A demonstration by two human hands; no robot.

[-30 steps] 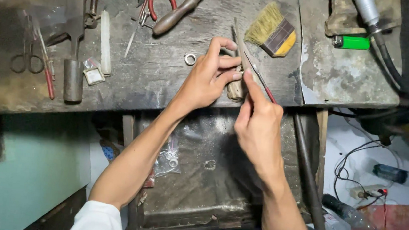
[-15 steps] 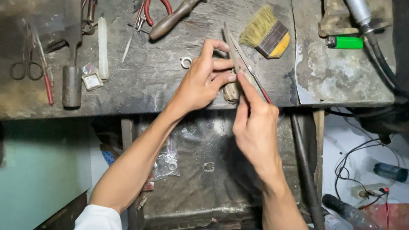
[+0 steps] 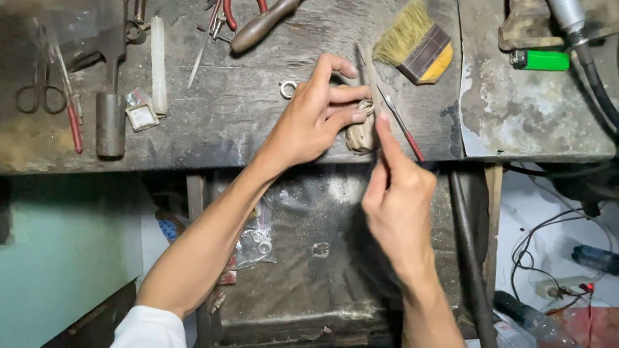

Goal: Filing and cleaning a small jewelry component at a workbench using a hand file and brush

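Your left hand (image 3: 312,123) pinches a small pale piece (image 3: 363,109) against the wooden bench peg (image 3: 361,135) at the workbench edge (image 3: 202,140), while your right hand (image 3: 396,195), just below-right, grips a slim file (image 3: 370,79) whose long axis runs up and away across the piece.

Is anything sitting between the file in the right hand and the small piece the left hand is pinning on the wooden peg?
Nothing visible does. The right hand holds the file right up against the small piece that the left hand pins on the wooden peg. The brush and ring lie off to the sides.
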